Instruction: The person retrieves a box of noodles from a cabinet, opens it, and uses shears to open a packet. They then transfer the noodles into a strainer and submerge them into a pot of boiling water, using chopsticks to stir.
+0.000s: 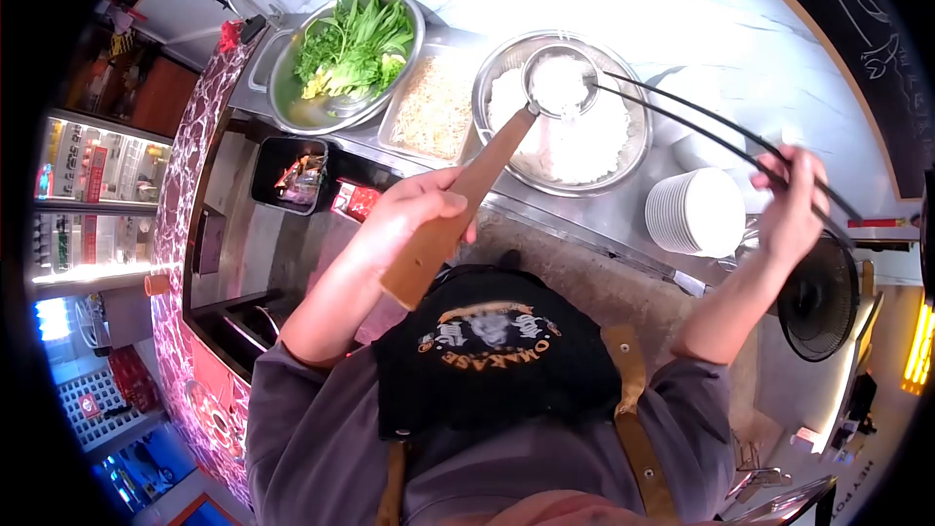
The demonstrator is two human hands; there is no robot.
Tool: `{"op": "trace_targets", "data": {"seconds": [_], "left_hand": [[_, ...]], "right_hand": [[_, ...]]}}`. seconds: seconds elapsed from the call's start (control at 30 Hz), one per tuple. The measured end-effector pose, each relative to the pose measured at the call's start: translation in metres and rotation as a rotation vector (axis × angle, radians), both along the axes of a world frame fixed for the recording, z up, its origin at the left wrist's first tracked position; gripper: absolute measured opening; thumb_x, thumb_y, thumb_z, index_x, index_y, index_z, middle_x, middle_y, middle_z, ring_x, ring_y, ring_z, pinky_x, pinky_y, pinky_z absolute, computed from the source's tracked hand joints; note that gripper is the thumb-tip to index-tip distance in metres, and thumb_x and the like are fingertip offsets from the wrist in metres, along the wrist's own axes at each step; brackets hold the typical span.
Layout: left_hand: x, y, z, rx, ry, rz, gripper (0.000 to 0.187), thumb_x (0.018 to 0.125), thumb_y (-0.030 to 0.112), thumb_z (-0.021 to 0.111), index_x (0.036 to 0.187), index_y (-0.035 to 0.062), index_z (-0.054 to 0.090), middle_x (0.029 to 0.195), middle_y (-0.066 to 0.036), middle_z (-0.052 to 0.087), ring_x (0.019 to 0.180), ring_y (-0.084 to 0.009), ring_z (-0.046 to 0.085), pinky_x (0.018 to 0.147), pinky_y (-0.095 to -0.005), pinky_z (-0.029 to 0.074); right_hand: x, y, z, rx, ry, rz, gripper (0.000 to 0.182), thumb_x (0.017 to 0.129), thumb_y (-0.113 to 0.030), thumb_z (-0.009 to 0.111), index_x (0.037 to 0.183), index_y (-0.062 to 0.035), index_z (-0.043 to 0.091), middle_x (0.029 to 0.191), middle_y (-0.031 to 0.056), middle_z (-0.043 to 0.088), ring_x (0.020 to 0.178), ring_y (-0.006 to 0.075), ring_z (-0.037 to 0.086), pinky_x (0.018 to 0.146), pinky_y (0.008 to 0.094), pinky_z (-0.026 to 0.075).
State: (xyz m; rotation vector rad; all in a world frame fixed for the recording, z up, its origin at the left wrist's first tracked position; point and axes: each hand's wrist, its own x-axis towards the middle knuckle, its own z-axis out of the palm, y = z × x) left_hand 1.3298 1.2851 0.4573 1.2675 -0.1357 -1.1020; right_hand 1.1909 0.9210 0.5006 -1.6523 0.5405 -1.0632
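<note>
The left hand (pixel 414 209) is curled round the wooden handle (pixel 499 154) of a strainer (pixel 524 86), thumb pressed along the top. The strainer's round head lies far and to the right of that hand, over a wide metal basin (pixel 638 141), and holds white food (pixel 560 83) too blurred to identify. The right hand (pixel 794 197) pinches a pair of long black chopsticks (pixel 743 129) - they slant far and left, their tips at the strainer's right rim.

More white food (pixel 589 151) fills the basin; the strainer head hides part of it, and the handle crosses the basin's near-left rim. A stack of white bowls (pixel 693 214) stands on the near right of the basin, beside the right hand. Left of the basin sits a tray (pixel 392 144) of pale shreds - then, farther left, a metal bowl (pixel 284 102) of leafy greens (pixel 355 49). A black bin (pixel 261 180) is nearer, below the counter's edge.
</note>
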Motion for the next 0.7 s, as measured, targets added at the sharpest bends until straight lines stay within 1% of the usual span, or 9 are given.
{"op": "trace_targets", "data": {"seconds": [0.03,0.07,0.17,0.23,0.3,0.43,0.53,0.63,0.7], "left_hand": [[-0.002,0.000,-0.002,0.027,-0.080,-0.013,0.058,0.082,0.023,0.054,0.132,-0.0042,0.046,0.078,-0.007,0.059,0.064,-0.0124,0.057,0.055,-0.0215,0.045],[-0.004,-0.002,-0.004,-0.048,-0.064,0.019,0.047,0.086,0.013,0.052,0.130,-0.0030,0.047,0.077,-0.007,0.062,0.068,-0.0123,0.058,0.059,-0.0239,0.046],[-0.003,-0.009,-0.016,-0.039,-0.140,0.034,0.048,0.085,0.013,0.053,0.131,-0.0020,0.048,0.077,-0.007,0.062,0.069,-0.0121,0.058,0.060,-0.0237,0.046],[0.001,-0.011,-0.016,-0.050,-0.108,0.056,0.049,0.085,0.014,0.053,0.131,-0.0012,0.048,0.077,-0.007,0.062,0.069,-0.0122,0.058,0.060,-0.0237,0.047],[0.008,-0.014,-0.011,-0.072,-0.090,0.089,0.050,0.084,0.014,0.054,0.132,-0.0005,0.048,0.077,-0.007,0.062,0.069,-0.0123,0.058,0.060,-0.0237,0.047],[0.015,-0.012,-0.009,-0.072,-0.100,0.135,0.051,0.084,0.017,0.054,0.131,-0.0004,0.049,0.076,-0.007,0.062,0.066,-0.0121,0.057,0.058,-0.0231,0.047],[0.015,-0.017,-0.009,-0.051,-0.114,0.171,0.049,0.083,0.017,0.053,0.130,0.0001,0.050,0.076,-0.007,0.061,0.065,-0.0116,0.056,0.056,-0.0225,0.045],[0.012,-0.021,-0.008,-0.132,-0.083,0.182,0.049,0.084,0.018,0.053,0.129,0.0003,0.051,0.075,-0.006,0.060,0.065,-0.0110,0.056,0.056,-0.0222,0.045],[0.009,-0.022,-0.005,-0.128,-0.068,0.205,0.048,0.084,0.019,0.052,0.128,0.0002,0.052,0.075,-0.005,0.060,0.065,-0.0105,0.056,0.056,-0.0219,0.045]], "right_hand": [[-0.016,-0.008,-0.007,0.000,-0.051,0.055,0.029,0.099,-0.023,0.049,0.095,0.0019,0.062,0.076,0.0096,0.064,0.060,0.0146,0.061,0.054,0.0241,0.050],[-0.024,-0.010,-0.020,0.056,0.003,0.073,0.029,0.099,-0.024,0.048,0.096,0.0024,0.061,0.077,0.0105,0.064,0.059,0.0147,0.061,0.054,0.0238,0.050],[-0.009,0.002,-0.084,0.141,0.274,0.071,0.031,0.100,-0.025,0.047,0.100,0.0036,0.058,0.081,0.0133,0.066,0.058,0.0168,0.063,0.055,0.0249,0.052],[0.020,0.008,-0.158,0.320,0.120,0.091,0.034,0.100,-0.026,0.045,0.103,0.0054,0.057,0.084,0.0167,0.067,0.060,0.0203,0.065,0.057,0.0277,0.053],[0.019,0.000,-0.182,0.360,-0.056,0.005,0.033,0.100,-0.025,0.046,0.104,0.0066,0.055,0.085,0.0191,0.066,0.061,0.0234,0.066,0.060,0.0308,0.055],[-0.006,-0.021,-0.127,0.236,-0.363,-0.086,0.033,0.098,-0.025,0.048,0.101,0.0075,0.054,0.084,0.0223,0.065,0.062,0.0269,0.066,0.060,0.0327,0.056],[-0.007,-0.033,-0.098,0.173,-0.402,0.040,0.033,0.098,-0.025,0.048,0.100,0.0074,0.054,0.082,0.0233,0.065,0.064,0.0278,0.066,0.059,0.0321,0.056],[0.006,-0.051,-0.084,0.179,-0.595,0.159,0.034,0.099,-0.025,0.044,0.101,0.0066,0.056,0.084,0.0249,0.066,0.061,0.0274,0.065,0.060,0.0331,0.056],[0.008,-0.054,-0.072,0.122,-0.551,0.159,0.033,0.100,-0.024,0.042,0.102,0.0063,0.056,0.085,0.0262,0.067,0.060,0.0262,0.065,0.061,0.0332,0.055]]}}
